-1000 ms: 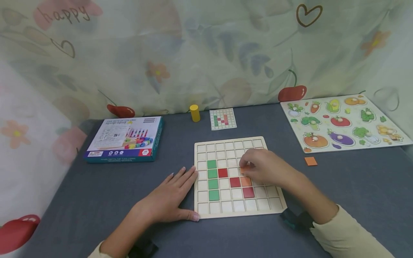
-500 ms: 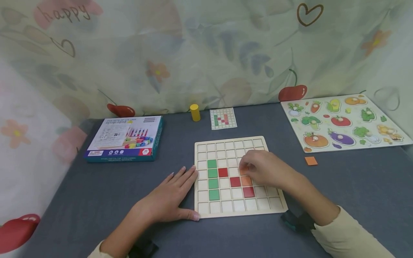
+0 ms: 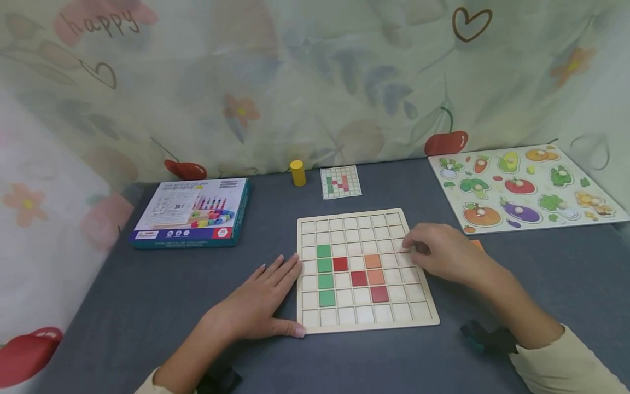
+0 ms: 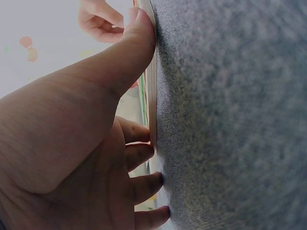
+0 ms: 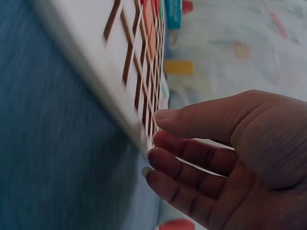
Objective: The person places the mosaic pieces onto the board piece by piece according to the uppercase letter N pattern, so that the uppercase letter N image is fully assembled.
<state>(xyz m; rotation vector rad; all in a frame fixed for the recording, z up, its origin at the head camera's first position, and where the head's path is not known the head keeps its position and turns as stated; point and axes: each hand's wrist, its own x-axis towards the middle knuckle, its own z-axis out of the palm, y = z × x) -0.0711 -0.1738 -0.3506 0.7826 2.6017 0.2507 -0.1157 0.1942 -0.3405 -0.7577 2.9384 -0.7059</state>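
A wooden grid board (image 3: 344, 323) lies flat on the table, with several green tiles (image 3: 326, 281), three red tiles (image 3: 359, 278) and two orange tiles (image 3: 372, 261) set in its squares. My left hand (image 3: 261, 301) rests beside the board, straight fingers and thumb touching its left edge; the left wrist view shows the thumb (image 4: 139, 33) against that edge. Over the board's right edge is my right hand (image 3: 443, 251), fingers loosely bent. In the right wrist view nothing shows between its thumb and fingers (image 5: 187, 177). Behind that hand a loose orange tile (image 3: 477, 244) is mostly hidden.
A small pattern card (image 3: 340, 182) lies behind the board, with a yellow cylinder (image 3: 297, 173) standing to its left. At the back left is a flat toy box (image 3: 192, 210). A vegetable puzzle board (image 3: 526, 189) lies at the back right, against the patterned cloth.
My right hand has let go of an orange tile, which now lies in the grid above the other orange one. That hand has moved right to the board's edge. The left hand stays put.
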